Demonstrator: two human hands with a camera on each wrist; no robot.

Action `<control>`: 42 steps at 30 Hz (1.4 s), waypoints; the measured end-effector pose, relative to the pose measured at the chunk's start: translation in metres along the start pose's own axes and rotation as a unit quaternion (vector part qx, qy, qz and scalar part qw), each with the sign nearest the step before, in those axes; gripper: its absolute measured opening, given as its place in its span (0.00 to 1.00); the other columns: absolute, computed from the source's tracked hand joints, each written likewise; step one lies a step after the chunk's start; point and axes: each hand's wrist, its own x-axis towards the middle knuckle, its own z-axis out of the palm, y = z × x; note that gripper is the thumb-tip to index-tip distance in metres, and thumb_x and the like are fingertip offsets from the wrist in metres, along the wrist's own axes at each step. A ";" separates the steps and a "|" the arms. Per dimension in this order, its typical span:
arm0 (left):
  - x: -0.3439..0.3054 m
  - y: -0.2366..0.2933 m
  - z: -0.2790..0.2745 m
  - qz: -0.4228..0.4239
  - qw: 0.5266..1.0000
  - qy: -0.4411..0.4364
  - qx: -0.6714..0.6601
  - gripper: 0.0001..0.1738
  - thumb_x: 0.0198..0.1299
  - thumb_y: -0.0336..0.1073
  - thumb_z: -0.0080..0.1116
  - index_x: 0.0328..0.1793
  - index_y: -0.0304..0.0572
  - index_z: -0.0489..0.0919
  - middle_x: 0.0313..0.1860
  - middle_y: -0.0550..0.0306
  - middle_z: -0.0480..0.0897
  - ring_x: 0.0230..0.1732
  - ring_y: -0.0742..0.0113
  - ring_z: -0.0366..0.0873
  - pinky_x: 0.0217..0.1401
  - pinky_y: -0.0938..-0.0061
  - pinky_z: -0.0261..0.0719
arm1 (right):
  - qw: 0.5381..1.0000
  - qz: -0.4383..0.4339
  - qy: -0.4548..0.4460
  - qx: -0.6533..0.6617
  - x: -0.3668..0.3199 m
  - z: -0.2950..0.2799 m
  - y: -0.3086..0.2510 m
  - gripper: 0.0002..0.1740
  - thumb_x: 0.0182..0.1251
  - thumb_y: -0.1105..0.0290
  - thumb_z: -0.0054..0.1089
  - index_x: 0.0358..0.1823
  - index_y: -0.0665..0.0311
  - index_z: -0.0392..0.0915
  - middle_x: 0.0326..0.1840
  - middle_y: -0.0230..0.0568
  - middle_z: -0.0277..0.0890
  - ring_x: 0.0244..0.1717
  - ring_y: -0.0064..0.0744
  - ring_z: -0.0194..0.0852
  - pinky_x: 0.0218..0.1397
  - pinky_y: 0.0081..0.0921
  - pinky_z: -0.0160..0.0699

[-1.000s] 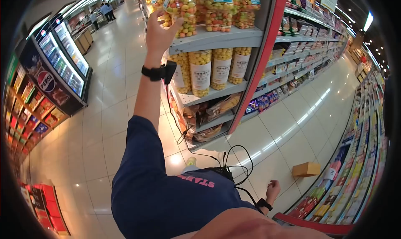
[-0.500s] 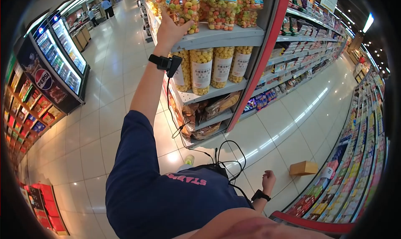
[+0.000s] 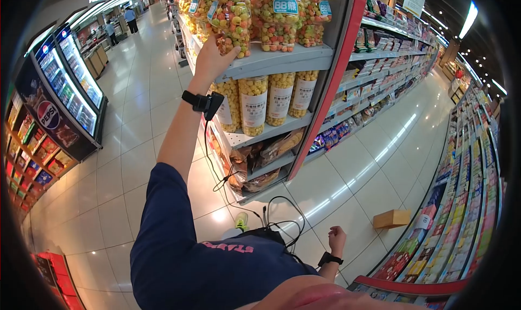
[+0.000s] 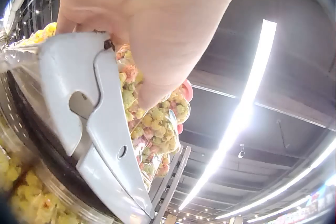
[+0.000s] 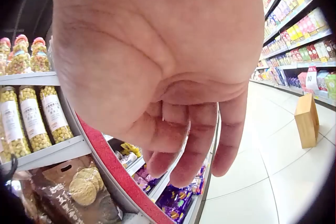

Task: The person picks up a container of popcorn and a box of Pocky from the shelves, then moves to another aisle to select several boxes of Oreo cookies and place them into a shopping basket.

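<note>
A clear plastic jar of coloured popcorn stands at the near left end of the upper shelf. My left hand grips its lower part, with the thumb across the front and the fingers round the left side. In the left wrist view the thumb lies against the popcorn jar, beside the grey shelf corner; the other fingers are mostly hidden. More popcorn jars with blue labels stand alongside. My right hand hangs low at my side, fingers loosely curled and holding nothing.
Tall jars of yellow popcorn fill the shelf below, with brown bags lower down. A red upright edges the unit. A wooden block sits on the floor at right. A black cable dangles from my left wrist.
My left hand has moved in from beside the popcorn jar and closed round its lower part. The right hand still hangs low, and the head view has shifted slightly.
</note>
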 end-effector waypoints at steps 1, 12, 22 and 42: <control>-0.003 -0.003 0.002 0.010 1.000 -0.012 -0.020 0.42 0.53 0.55 0.68 0.66 0.31 0.67 0.59 0.39 0.77 0.59 0.47 0.77 0.60 0.61 0.75 | 0.999 0.004 -0.015 0.030 0.000 -0.002 -0.020 0.10 0.58 0.83 0.51 0.37 0.67 0.80 0.23 0.42 0.80 0.27 0.32 0.81 0.33 0.26 0.78; -0.070 -0.056 -0.023 0.148 0.984 -0.027 -0.094 0.42 0.58 0.47 0.66 0.72 0.33 0.63 0.71 0.39 0.67 0.71 0.46 0.66 0.72 0.60 0.64 | 0.906 -0.307 -0.016 0.292 0.131 -0.034 -0.348 0.06 0.72 0.78 0.53 0.46 0.71 0.75 0.39 0.37 0.77 0.40 0.24 0.77 0.46 0.22 0.78; -0.245 -0.196 -0.087 -0.046 0.980 -0.016 -0.195 0.29 0.52 0.29 0.65 0.62 0.39 0.73 0.63 0.48 0.76 0.64 0.53 0.72 0.64 0.61 0.72 | 0.867 -0.392 0.060 0.301 0.209 0.038 -0.539 0.21 0.69 0.71 0.61 0.59 0.68 0.69 0.51 0.40 0.75 0.54 0.28 0.74 0.56 0.24 0.74; -0.308 -0.330 -0.111 -0.168 0.962 -0.128 -0.174 0.23 0.52 0.26 0.64 0.57 0.42 0.75 0.59 0.51 0.76 0.59 0.57 0.75 0.50 0.67 0.78 | 0.938 -0.305 0.158 -0.044 0.221 0.093 -0.662 0.48 0.50 0.58 0.77 0.69 0.71 0.60 0.52 0.47 0.77 0.51 0.33 0.78 0.53 0.30 0.76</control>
